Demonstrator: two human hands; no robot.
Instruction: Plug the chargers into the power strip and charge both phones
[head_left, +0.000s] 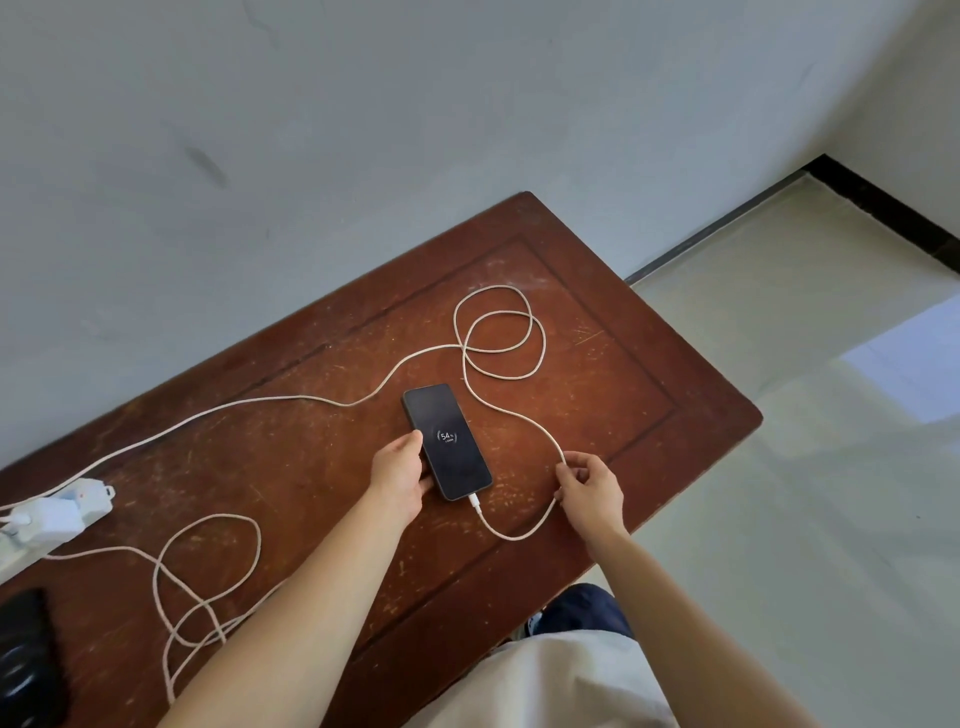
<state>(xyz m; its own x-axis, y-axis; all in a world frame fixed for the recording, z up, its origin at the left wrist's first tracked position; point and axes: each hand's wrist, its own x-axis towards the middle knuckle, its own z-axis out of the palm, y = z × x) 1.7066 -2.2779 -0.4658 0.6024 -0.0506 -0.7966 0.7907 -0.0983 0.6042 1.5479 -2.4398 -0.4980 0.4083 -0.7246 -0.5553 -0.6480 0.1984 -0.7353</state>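
Note:
A black phone (448, 441) lies face up on the brown wooden table (613, 384); its screen shows a 54% charging ring. My left hand (402, 475) grips the phone's left edge. A white cable (498, 332) is plugged into the phone's near end and loops across the table to the left. My right hand (589, 486) pinches this cable just right of the phone. At the far left a white power strip (88, 501) holds white chargers (44, 519). A second white cable (208, 566) coils near the front. A second dark phone (26, 660) lies at the lower left corner.
The table stands against a grey wall (363, 130). Pale floor tiles (805, 415) lie to the right of the table, beyond its right edge. My knee (582, 608) and light clothing show below the table's front edge.

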